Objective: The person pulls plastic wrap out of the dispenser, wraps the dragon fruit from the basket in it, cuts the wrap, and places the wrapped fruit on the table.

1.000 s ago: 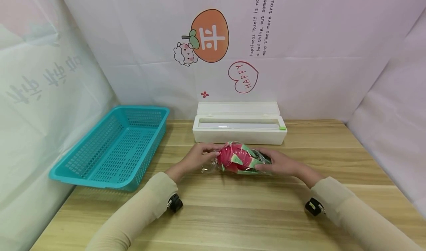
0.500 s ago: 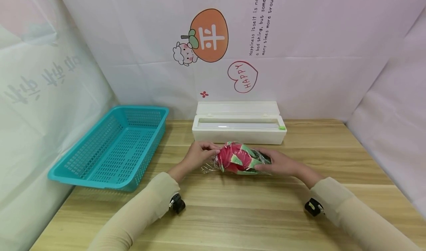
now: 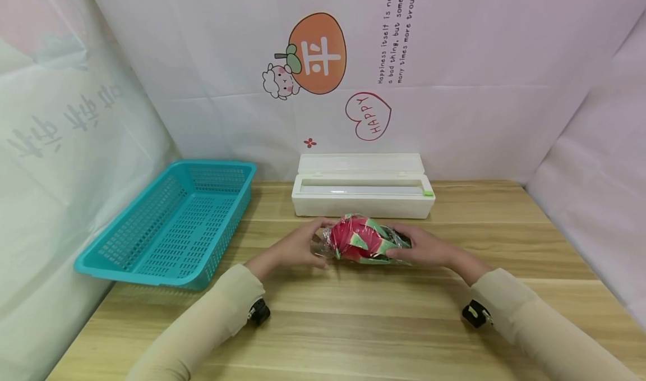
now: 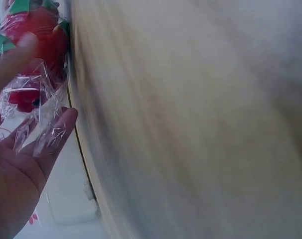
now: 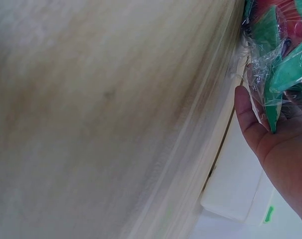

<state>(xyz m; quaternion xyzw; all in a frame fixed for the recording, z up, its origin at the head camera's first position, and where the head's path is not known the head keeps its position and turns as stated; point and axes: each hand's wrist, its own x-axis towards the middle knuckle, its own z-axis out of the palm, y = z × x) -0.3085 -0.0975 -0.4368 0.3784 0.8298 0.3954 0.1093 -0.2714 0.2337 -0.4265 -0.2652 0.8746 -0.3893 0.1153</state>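
Note:
A red dragon fruit with green scales (image 3: 359,239), wrapped in clear cling film, lies on the wooden table (image 3: 353,325) in front of me. My left hand (image 3: 296,247) lies against its left end, fingers fairly straight, pressing the loose film to the fruit. In the left wrist view the crinkled film (image 4: 41,124) sits between my left hand (image 4: 21,164) and the fruit (image 4: 39,30). My right hand (image 3: 425,249) cups the right end, thumb along the front and fingers behind. The right wrist view shows the right hand (image 5: 285,159) under the wrapped fruit (image 5: 280,40).
A white cling film dispenser box (image 3: 363,193) with its lid up stands just behind the fruit. A teal plastic basket (image 3: 171,224) sits at the left, tilted against the backdrop. Printed sheets wall the table at the back and both sides.
My left hand has dropped from the top left of the fruit and now lies flat against its left end, covering the loose film tail. The right hand has stayed put.

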